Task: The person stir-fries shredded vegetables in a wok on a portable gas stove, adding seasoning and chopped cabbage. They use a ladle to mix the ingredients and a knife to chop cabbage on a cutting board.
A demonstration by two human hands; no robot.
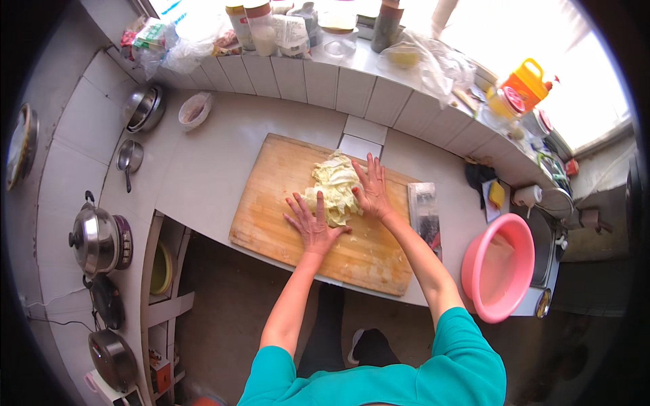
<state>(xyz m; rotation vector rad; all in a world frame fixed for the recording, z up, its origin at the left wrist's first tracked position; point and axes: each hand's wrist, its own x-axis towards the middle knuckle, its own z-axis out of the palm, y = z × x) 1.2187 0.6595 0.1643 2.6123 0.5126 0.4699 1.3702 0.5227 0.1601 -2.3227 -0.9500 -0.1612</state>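
Observation:
A heap of cut, pale yellow-green cabbage leaves [335,177] lies on a wooden cutting board [274,167]. My left hand [313,228] rests at the heap's near left side, fingers spread and palm down. On the heap's right side is my right hand [375,190], also with spread fingers, touching the leaves at its edge. Neither hand grips anything. Just past the board's right edge lies a cleaver with a broad metal blade [422,203]; my right forearm passes close to its near end. Small cabbage scraps dot the board near my hands.
To the right, a pink plastic basin [472,279] stands by the sink [541,243]. A small bowl [194,110], metal bowls [144,109] and a small saucepan [129,156] sit at the back left. A lidded steel pot [94,238] stands left. Jars and bags line the tiled ledge [320,78].

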